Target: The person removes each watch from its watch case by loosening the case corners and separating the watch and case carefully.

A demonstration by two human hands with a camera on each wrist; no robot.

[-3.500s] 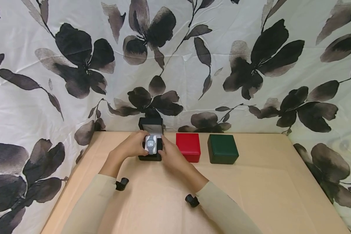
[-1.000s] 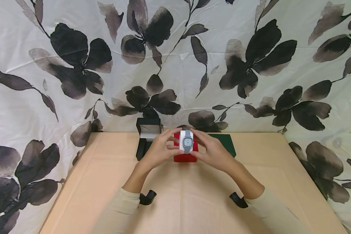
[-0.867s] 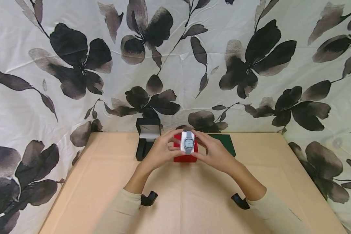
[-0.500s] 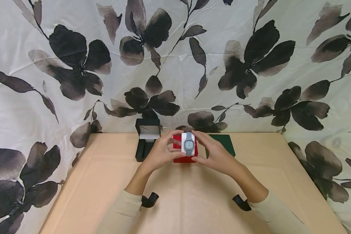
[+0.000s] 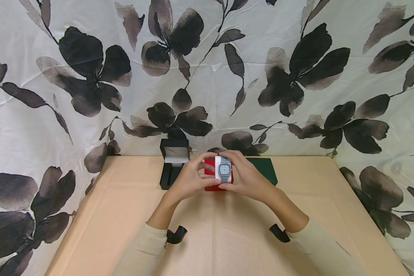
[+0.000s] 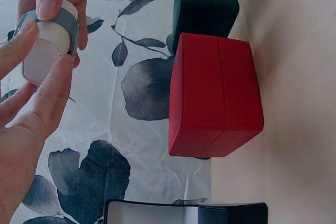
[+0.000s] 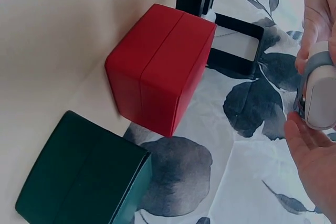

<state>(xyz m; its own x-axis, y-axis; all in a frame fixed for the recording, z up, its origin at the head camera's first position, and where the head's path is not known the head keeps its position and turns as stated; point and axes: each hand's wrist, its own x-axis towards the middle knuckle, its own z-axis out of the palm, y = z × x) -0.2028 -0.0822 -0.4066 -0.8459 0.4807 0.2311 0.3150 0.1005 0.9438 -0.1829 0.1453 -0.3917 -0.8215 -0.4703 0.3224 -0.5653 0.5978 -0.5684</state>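
in head view, the left hand (image 5: pixel 189 180) pinches, at its three o'clock, a white cushion (image 5: pixel 217 171) bearing a blue-grey, square-faced wristwatch (image 5: pixel 224 169); the right hand (image 5: pixel 251 180) grips that cushion at its own nine. an open black box (image 5: pixel 168 174) stands at the cushion's nine o'clock, a dark-green box (image 5: pixel 265 168) at three.

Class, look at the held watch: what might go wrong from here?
The watch, on its white cushion, sits in the fingertips of the left hand and right hand, clear of the table; it might slip and drop.
The open black box looks close to the left hand in the head view; a sideways move could bump it.
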